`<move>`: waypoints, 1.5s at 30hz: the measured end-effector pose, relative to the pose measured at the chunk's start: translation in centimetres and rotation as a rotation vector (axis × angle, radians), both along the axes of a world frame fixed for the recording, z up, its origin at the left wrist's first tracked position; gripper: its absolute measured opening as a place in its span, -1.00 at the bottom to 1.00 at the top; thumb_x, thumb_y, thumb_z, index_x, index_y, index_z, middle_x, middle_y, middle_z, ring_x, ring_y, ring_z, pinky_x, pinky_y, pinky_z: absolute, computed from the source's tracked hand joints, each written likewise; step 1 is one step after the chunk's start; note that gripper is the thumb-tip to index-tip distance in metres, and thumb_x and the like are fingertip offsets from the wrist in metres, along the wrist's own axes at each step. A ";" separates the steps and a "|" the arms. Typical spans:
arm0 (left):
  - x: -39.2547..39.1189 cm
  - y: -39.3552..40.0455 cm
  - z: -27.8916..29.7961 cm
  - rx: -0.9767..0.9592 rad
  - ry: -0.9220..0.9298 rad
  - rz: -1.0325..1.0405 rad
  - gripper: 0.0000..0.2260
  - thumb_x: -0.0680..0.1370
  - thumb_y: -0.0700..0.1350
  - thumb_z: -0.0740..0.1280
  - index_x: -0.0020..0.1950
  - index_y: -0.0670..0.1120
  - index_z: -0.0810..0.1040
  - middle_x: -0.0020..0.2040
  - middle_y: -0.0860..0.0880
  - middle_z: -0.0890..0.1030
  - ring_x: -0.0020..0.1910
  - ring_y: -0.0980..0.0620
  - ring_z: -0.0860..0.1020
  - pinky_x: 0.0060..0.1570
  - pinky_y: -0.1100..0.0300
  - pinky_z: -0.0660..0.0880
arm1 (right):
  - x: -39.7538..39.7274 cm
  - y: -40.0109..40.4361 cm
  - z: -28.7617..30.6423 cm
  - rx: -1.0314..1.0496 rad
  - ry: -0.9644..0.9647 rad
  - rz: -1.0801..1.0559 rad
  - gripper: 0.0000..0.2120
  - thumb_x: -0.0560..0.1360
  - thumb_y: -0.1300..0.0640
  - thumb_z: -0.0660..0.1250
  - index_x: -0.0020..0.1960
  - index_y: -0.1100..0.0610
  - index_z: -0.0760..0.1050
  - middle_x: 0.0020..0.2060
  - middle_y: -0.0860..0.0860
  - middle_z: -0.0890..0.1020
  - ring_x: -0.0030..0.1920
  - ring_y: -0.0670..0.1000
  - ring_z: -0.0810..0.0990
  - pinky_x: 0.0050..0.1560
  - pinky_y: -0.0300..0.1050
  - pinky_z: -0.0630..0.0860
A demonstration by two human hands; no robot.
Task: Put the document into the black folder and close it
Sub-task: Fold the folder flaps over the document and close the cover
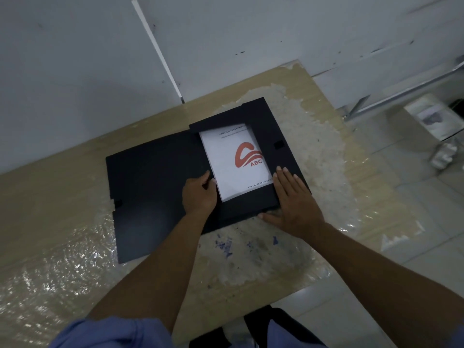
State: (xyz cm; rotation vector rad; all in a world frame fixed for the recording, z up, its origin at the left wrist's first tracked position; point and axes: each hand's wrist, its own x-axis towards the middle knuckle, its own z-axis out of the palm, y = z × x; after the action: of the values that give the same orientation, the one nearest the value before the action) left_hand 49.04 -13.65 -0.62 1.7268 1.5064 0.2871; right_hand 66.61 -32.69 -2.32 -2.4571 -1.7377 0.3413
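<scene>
The black folder [155, 187] lies open on the table, its cover spread flat to the left. A white document [231, 162] with a red logo and "ABC" lies in the right half, with black inner flaps folded over its top, right and bottom edges. My left hand [199, 194] rests at the document's lower left corner by the folder's spine, fingers curled against the paper edge. Flat on the right flap lies my right hand [292, 200], its fingers spread and its thumb along the folder's near edge.
The beige table [62, 197] carries a wrinkled plastic film and blue ink stains near its front. A white wall stands behind. To the right the table edge drops to a tiled floor with a white box [431, 116]. My blue sleeves show at the bottom.
</scene>
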 end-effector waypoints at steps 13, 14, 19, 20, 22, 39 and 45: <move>-14.6 0.9 0.4 0.051 0.443 0.392 -0.33 0.61 0.24 0.20 0.61 -0.11 0.21 0.59 -0.24 0.25 0.55 -0.32 0.25 0.47 -0.33 0.22 | 0.0 0.0 -0.3 -0.001 -0.009 0.009 0.08 0.46 -0.52 0.10 0.63 0.30 0.06 0.64 0.23 0.13 0.65 0.20 0.09 0.63 0.19 0.14; -15.3 1.1 0.3 0.047 0.452 0.414 -0.33 0.60 0.24 0.22 0.59 -0.11 0.23 0.56 -0.23 0.29 0.53 -0.32 0.27 0.44 -0.36 0.24 | 0.0 0.0 -0.3 -0.004 -0.009 0.007 0.09 0.45 -0.52 0.09 0.63 0.30 0.06 0.64 0.22 0.13 0.65 0.20 0.10 0.63 0.19 0.14; -16.8 1.6 0.2 0.082 0.385 0.471 -0.52 0.53 0.21 0.34 0.33 -0.04 0.47 0.34 -0.23 0.51 0.35 -0.33 0.44 0.27 -0.33 0.44 | 0.0 0.1 -0.1 -0.014 -0.023 0.008 0.11 0.43 -0.54 0.05 0.62 0.31 0.07 0.64 0.24 0.14 0.65 0.21 0.10 0.64 0.16 0.08; -17.0 1.7 0.2 0.082 0.348 0.494 -0.55 0.50 0.21 0.36 0.27 -0.03 0.50 0.30 -0.22 0.53 0.32 -0.32 0.47 0.24 -0.32 0.46 | 0.0 0.1 -0.1 -0.017 -0.027 0.006 0.11 0.43 -0.54 0.05 0.62 0.31 0.07 0.64 0.24 0.14 0.65 0.21 0.10 0.64 0.16 0.07; -17.6 2.1 0.3 0.065 0.251 0.550 -0.57 0.47 0.21 0.39 0.22 -0.01 0.55 0.24 -0.20 0.58 0.26 -0.29 0.53 0.20 -0.22 0.52 | -0.1 0.2 -0.1 -0.023 -0.033 0.002 0.12 0.43 -0.55 0.07 0.62 0.31 0.06 0.64 0.24 0.13 0.65 0.21 0.09 0.64 0.14 0.04; -14.8 0.7 13.7 0.289 -0.114 0.360 -0.74 0.57 -0.17 0.29 0.15 0.10 0.65 -0.06 0.14 0.68 -0.08 0.09 0.63 -0.12 0.22 0.53 | 0.5 1.0 0.3 -0.109 0.046 0.005 0.18 0.36 -0.58 0.01 0.65 0.24 -0.14 0.67 0.18 -0.05 0.67 0.16 -0.11 0.62 0.05 -0.17; -9.0 0.3 18.2 -0.079 -0.334 0.028 -0.71 0.64 -0.12 0.29 0.28 0.18 0.63 0.14 0.12 0.73 0.08 0.09 0.70 0.03 0.11 0.63 | 0.7 1.3 3.3 -0.024 0.285 -0.033 0.04 0.47 -0.50 0.13 0.67 0.12 -0.14 0.69 0.05 -0.05 0.67 0.05 -0.13 0.61 0.01 -0.15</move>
State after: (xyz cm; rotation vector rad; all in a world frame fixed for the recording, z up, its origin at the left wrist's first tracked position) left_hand 40.01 -13.37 17.59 1.5105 1.2803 0.4975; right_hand 67.35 -31.43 0.95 -2.3132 -1.5813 0.6754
